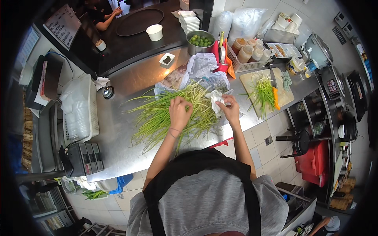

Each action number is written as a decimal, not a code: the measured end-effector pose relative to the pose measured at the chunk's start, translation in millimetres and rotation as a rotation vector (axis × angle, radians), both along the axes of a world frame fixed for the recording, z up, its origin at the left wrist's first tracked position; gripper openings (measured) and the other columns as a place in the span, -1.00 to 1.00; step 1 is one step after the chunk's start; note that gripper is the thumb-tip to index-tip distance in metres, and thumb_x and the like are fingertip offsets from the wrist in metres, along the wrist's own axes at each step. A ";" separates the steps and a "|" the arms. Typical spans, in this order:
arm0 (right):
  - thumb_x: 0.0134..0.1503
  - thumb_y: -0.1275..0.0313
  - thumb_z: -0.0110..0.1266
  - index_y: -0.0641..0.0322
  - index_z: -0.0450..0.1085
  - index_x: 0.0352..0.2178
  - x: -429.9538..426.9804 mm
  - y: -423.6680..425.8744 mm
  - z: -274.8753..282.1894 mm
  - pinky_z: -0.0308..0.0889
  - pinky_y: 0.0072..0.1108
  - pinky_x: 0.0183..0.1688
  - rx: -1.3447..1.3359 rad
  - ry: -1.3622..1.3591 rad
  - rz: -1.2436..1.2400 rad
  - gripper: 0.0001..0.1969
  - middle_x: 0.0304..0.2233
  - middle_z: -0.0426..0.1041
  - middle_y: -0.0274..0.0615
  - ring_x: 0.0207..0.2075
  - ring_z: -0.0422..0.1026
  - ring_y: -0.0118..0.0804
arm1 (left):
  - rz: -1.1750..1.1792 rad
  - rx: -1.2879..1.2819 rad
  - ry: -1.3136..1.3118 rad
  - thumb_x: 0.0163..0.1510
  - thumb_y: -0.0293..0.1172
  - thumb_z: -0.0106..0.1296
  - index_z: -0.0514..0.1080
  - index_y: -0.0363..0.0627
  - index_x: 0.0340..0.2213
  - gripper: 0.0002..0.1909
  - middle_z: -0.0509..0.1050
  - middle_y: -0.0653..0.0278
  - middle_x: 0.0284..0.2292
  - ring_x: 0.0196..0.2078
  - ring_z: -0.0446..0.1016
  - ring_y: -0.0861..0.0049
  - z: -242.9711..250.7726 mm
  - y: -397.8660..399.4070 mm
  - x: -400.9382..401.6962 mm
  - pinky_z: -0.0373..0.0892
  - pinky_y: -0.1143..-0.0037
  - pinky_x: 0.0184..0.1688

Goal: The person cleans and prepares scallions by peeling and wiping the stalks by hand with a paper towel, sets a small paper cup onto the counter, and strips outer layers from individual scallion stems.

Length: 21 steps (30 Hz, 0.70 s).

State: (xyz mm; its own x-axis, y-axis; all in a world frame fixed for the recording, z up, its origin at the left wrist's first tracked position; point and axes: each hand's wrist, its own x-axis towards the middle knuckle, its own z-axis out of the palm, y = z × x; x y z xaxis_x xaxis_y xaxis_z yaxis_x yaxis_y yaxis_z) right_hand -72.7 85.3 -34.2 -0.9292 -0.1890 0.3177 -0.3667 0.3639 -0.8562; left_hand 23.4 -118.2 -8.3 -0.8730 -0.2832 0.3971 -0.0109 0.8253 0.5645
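A wide heap of spring onions (pixel 153 115) lies on the stainless-steel counter (pixel 118 141) in front of me, pale ends to the right. My left hand (pixel 179 113) rests over the middle of the heap with bent fingers; whether it pinches a stalk is not clear. Between the thumb and fingers of my right hand (pixel 231 109) is a crumpled white tissue (pixel 216 101), at the heap's pale end. Behind the heap are crumpled printed paper sheets (pixel 202 63). More cut spring onions (pixel 263 90) lie on a cutting board (pixel 248 81), beside a knife with an orange handle (pixel 276 98).
A metal pot of green limes (pixel 201 40) and a basket of sauce bottles (pixel 246 66) stand along the back. To the left are a basket of plastic lids (pixel 94 118), a call bell (pixel 108 92) and a black organizer (pixel 88 159). A person's arm (pixel 107 20) shows beyond the pass.
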 end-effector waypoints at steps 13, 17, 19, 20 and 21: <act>-0.02 0.47 0.10 0.30 0.40 -0.38 4.3 -35.7 23.8 0.23 -0.76 -0.42 -0.521 -0.578 0.421 -0.85 -0.49 0.46 -0.35 -0.49 0.36 -0.63 | -0.033 0.523 0.014 -0.12 -0.46 0.04 0.43 -0.29 -0.52 -0.88 0.49 0.14 -0.52 -0.43 0.48 0.40 27.0 6.7 -3.1 0.34 0.51 -0.34; -0.01 0.48 0.07 0.32 0.36 -0.18 4.2 -31.6 30.3 0.25 -0.69 -0.18 -0.686 -0.881 0.567 -0.70 -0.31 0.46 -0.30 -0.28 0.40 -0.54 | -0.060 0.448 0.003 -0.12 -0.47 0.04 0.42 -0.26 -0.51 -0.90 0.48 0.16 -0.53 -0.45 0.47 0.38 27.8 11.1 -5.5 0.34 0.50 -0.36; -0.01 0.49 0.07 0.32 0.36 -0.19 5.3 -29.5 29.8 0.25 -0.69 -0.19 -0.707 -0.937 0.590 -0.70 -0.32 0.46 -0.30 -0.28 0.41 -0.54 | -0.089 0.406 0.004 -0.13 -0.49 0.04 0.42 -0.26 -0.51 -0.91 0.47 0.16 -0.55 -0.46 0.47 0.38 22.5 12.8 -5.6 0.34 0.48 -0.37; -0.01 0.50 0.07 0.32 0.36 -0.20 5.7 -29.6 29.5 0.25 -0.69 -0.20 -0.726 -0.990 0.620 -0.71 -0.32 0.46 -0.30 -0.29 0.41 -0.53 | -0.114 0.362 0.010 -0.14 -0.50 0.05 0.42 -0.26 -0.52 -0.91 0.47 0.16 -0.56 -0.47 0.46 0.37 20.5 13.7 -5.6 0.34 0.47 -0.38; -0.04 0.50 0.10 0.32 0.39 -0.25 6.1 -30.2 27.3 0.26 -0.66 -0.20 -0.741 -0.991 0.625 -0.74 -0.35 0.46 -0.31 -0.31 0.41 -0.53 | -0.119 0.364 0.003 -0.14 -0.50 0.05 0.42 -0.26 -0.52 -0.91 0.47 0.16 -0.56 -0.47 0.46 0.37 18.8 15.8 -5.7 0.34 0.47 -0.38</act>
